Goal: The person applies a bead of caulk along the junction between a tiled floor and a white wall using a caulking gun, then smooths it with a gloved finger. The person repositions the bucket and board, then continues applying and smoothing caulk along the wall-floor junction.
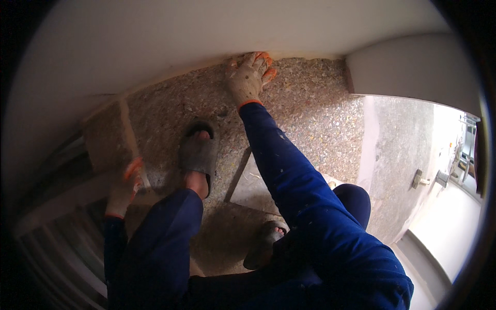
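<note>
My right hand (247, 81), in a pale work glove with orange on the fingers, reaches to the seam where the speckled floor (310, 113) meets the white wall (232, 26). Its fingers are bent against that seam; whatever they may hold is hidden. Lower at the left, my left hand (123, 192) wears a similar glove. It is dim and blurred beside my left knee, near a pale strip (126, 124) across the floor, and its finger pose is unclear.
My feet stand in dark slippers (198, 155) on the floor. A flat grey board (256, 188) lies between them under my right arm. At the right are a white panel (413, 64), a small block-like fitting (417, 179) and a bright opening. Dark slats (67, 243) show at lower left.
</note>
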Action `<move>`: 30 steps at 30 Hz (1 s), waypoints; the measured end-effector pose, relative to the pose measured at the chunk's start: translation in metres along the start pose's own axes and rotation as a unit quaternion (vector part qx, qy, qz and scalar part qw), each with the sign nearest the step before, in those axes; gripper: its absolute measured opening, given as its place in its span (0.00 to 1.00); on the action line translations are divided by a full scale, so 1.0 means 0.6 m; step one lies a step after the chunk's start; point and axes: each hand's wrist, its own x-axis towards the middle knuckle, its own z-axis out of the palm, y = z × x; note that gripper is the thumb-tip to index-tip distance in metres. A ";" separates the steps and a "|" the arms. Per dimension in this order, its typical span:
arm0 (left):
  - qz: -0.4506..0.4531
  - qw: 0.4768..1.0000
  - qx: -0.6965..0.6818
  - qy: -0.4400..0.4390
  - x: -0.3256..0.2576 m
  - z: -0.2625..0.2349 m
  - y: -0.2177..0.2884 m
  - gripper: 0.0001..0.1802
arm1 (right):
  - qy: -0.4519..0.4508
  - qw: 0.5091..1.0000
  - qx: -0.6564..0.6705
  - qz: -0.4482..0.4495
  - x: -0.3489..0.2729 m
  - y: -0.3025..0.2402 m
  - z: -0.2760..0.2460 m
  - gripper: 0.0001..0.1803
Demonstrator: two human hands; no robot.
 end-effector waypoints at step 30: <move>0.025 1.000 0.011 0.005 0.004 0.019 0.014 0.27 | -0.072 0.991 -0.088 -0.077 -0.010 -0.016 -0.008 0.37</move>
